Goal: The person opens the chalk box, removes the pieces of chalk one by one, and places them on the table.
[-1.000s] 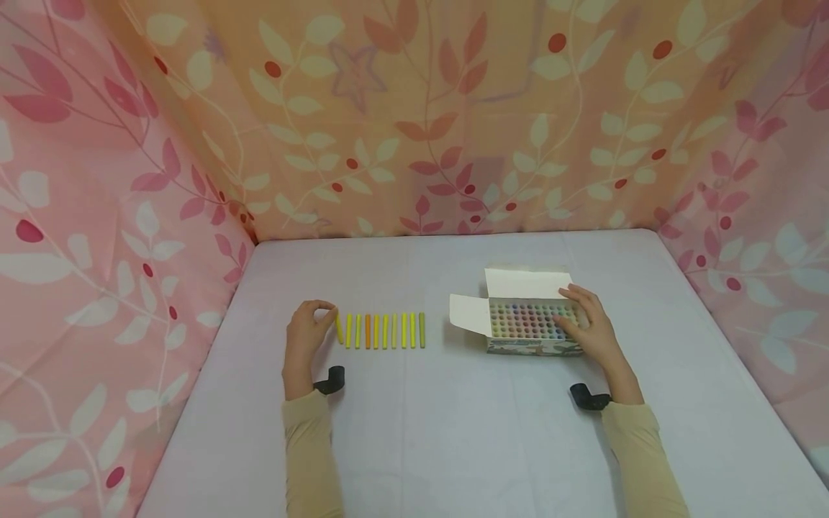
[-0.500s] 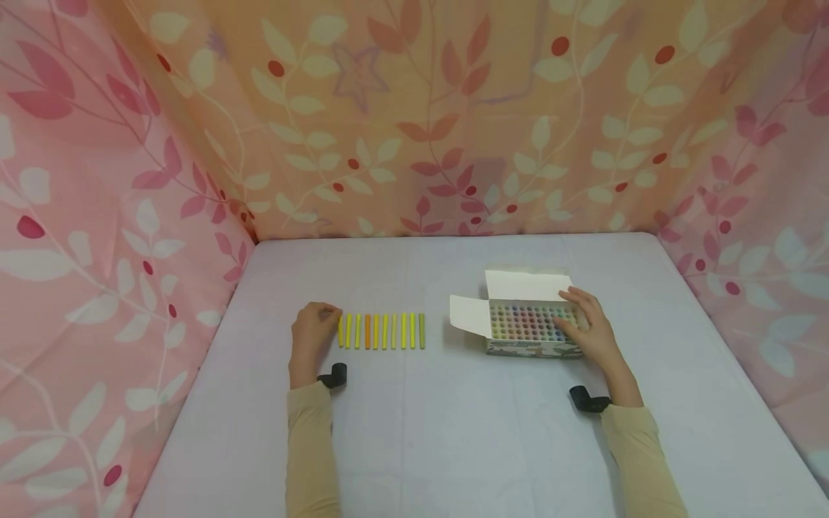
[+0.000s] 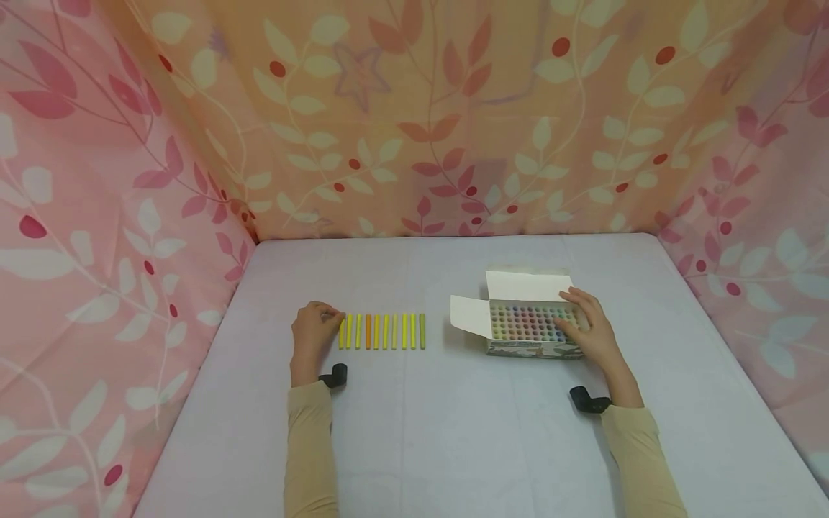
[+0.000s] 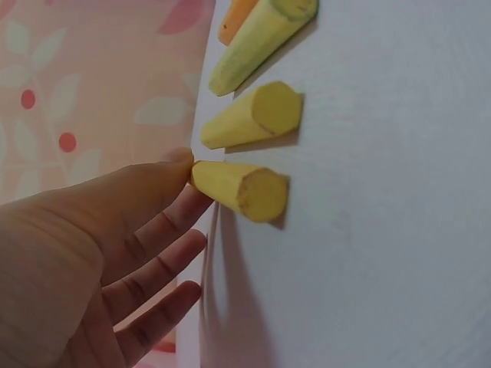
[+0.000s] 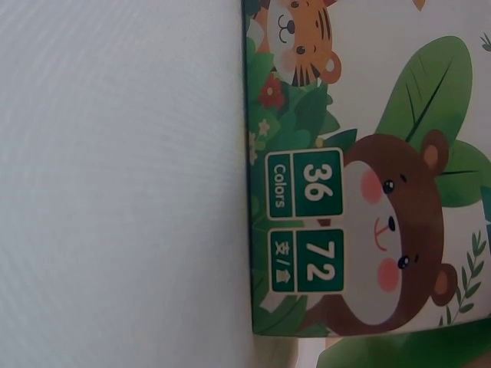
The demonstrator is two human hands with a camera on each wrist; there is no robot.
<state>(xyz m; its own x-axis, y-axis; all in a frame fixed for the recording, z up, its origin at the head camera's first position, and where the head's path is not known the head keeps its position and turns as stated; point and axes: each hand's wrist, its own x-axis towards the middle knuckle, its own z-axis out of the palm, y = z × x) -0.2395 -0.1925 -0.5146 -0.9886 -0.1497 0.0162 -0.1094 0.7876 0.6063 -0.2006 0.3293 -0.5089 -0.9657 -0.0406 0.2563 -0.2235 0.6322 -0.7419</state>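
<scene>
the left hand (image 3: 314,332) is laid at the left end of a row of chalk sticks (image 3: 381,331) on the pale cloth-covered table (image 3: 453,432), and the endmost yellow stick (image 4: 239,188) is touched at its far tip by a fingertip, the other fingers being loosely stretched beneath it rather than wrapped round. the sticks are seen as short, matt, tapered rods with flat round ends, laid parallel and just apart, yellows with one orange and a green. over at the right, the cardboard box (image 3: 527,329) is held by the right hand (image 3: 591,329), fingers curved over its open top, where round coloured chalk ends are packed in rows; its printed side (image 5: 360,192) is decorated with a bear and tiger.
</scene>
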